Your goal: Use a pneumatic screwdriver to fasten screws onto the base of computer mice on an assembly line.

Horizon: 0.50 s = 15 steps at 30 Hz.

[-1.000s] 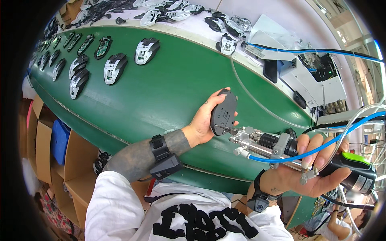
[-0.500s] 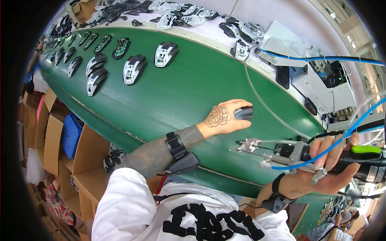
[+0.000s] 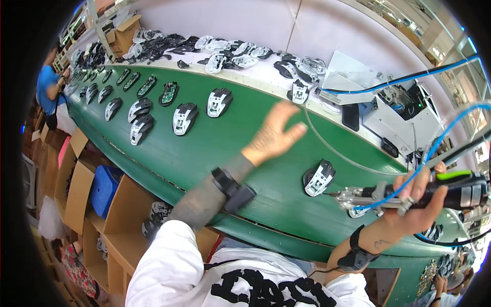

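Observation:
My left hand [image 3: 271, 137], a little blurred, is raised over the green work surface [image 3: 245, 184] with its fingers apart and nothing in it. My right hand [image 3: 417, 192] is wrapped round a black electric screwdriver [image 3: 450, 193] with a green lever and a metal nose with tubes. A white-and-dark computer mouse [image 3: 320, 178], its white inner frame showing, lies just beyond the screwdriver's tip; I cannot tell whether they touch. Another mouse part [image 3: 356, 213] is mostly hidden beneath the tool.
Several half-built mice [image 3: 185, 118] and green circuit boards [image 3: 168, 93] line the far left. Mouse shells [image 3: 217, 62] fill the white back ledge [image 3: 261, 71]. A white machine [image 3: 404, 110] stands at right, with a blue hose [image 3: 429, 151] looping down. Cardboard boxes [image 3: 123, 225] stand at left.
My left hand has let go of the mouse and moved up and left, off it. The screwdriver's tip is now close beside that mouse. The view has tilted up slightly.

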Each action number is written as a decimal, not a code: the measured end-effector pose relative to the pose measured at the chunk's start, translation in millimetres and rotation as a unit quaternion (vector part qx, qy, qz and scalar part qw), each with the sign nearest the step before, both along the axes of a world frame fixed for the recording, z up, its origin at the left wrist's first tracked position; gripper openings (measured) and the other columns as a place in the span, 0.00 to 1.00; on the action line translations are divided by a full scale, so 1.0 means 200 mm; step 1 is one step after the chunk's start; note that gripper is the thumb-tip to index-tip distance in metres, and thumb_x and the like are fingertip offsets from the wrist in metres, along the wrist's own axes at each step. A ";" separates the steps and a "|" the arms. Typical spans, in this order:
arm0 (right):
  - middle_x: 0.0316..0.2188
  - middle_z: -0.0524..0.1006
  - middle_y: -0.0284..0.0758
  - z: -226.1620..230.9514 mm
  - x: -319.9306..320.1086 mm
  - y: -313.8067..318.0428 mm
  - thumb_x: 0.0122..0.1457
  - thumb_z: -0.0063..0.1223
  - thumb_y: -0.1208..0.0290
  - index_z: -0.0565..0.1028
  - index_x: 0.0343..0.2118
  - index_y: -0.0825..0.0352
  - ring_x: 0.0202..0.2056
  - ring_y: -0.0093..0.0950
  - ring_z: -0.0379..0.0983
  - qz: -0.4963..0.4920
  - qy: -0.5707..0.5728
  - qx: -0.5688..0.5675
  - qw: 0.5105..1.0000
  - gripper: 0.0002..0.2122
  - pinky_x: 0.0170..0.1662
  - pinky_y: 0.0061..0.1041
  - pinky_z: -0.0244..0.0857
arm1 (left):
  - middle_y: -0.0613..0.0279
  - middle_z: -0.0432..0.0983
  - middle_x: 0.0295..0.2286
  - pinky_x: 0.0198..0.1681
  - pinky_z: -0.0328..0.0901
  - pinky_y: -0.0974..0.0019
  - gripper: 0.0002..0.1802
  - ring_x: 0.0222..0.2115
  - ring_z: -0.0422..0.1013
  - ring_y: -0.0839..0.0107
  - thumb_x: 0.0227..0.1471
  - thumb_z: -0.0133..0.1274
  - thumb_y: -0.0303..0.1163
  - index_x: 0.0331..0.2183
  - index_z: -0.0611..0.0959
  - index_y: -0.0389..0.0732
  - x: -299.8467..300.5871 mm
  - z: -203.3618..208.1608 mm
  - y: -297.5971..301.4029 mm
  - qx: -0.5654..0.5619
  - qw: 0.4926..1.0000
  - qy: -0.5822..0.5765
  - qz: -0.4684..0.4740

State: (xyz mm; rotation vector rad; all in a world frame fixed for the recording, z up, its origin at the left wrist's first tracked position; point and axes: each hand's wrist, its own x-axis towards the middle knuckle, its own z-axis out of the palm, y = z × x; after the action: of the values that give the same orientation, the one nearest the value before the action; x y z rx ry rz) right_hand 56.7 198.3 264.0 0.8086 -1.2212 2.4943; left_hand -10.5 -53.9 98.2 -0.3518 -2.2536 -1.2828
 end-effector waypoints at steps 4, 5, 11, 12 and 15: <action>0.17 0.61 0.29 -0.05 -0.04 -0.07 0.62 0.39 0.62 0.61 0.45 0.66 0.18 0.22 0.61 -0.027 0.006 0.024 0.999 0.14 0.24 0.22 0.59 | 0.44 0.56 0.52 0.55 0.52 0.51 0.34 0.54 0.51 0.43 0.38 0.59 0.49 0.47 0.72 0.44 -0.16 -0.15 -0.63 -0.298 0.887 -0.129 0.330; 0.17 0.62 0.29 -0.05 -0.04 -0.09 0.62 0.39 0.62 0.61 0.44 0.65 0.18 0.22 0.60 -0.053 -0.002 0.021 0.998 0.13 0.24 0.21 0.59 | 0.45 0.55 0.53 0.56 0.51 0.51 0.35 0.54 0.52 0.43 0.39 0.56 0.53 0.49 0.71 0.49 -0.15 -0.18 -0.70 -0.349 0.834 -0.211 0.372; 0.17 0.62 0.30 -0.06 -0.07 -0.12 0.61 0.40 0.62 0.62 0.42 0.64 0.18 0.21 0.59 -0.136 0.021 0.027 0.990 0.12 0.23 0.21 0.59 | 0.50 0.63 0.48 0.45 0.64 0.54 0.35 0.42 0.67 0.52 0.41 0.56 0.46 0.52 0.67 0.50 -0.11 -0.02 -0.61 -0.144 0.904 -0.346 0.203; 0.16 0.61 0.30 -0.06 -0.06 -0.12 0.61 0.40 0.61 0.62 0.42 0.64 0.18 0.22 0.59 -0.142 0.026 0.027 0.989 0.13 0.23 0.21 0.59 | 0.53 0.68 0.43 0.42 0.67 0.55 0.33 0.39 0.70 0.58 0.43 0.56 0.42 0.52 0.67 0.47 -0.07 0.08 -0.48 0.045 0.909 -0.395 0.127; 0.16 0.61 0.29 -0.06 -0.05 -0.12 0.61 0.40 0.59 0.63 0.42 0.64 0.17 0.22 0.59 -0.164 0.039 0.001 0.986 0.14 0.23 0.22 0.60 | 0.59 0.70 0.39 0.36 0.69 0.56 0.23 0.32 0.71 0.62 0.52 0.45 0.40 0.49 0.69 0.44 0.03 0.05 -0.17 0.551 0.765 -0.311 -0.121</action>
State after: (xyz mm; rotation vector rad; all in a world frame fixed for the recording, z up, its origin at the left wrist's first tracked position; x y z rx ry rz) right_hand 46.4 173.5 251.2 0.6384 -1.2182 2.1776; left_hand -4.0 -87.2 109.0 0.2932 -1.4251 -2.8881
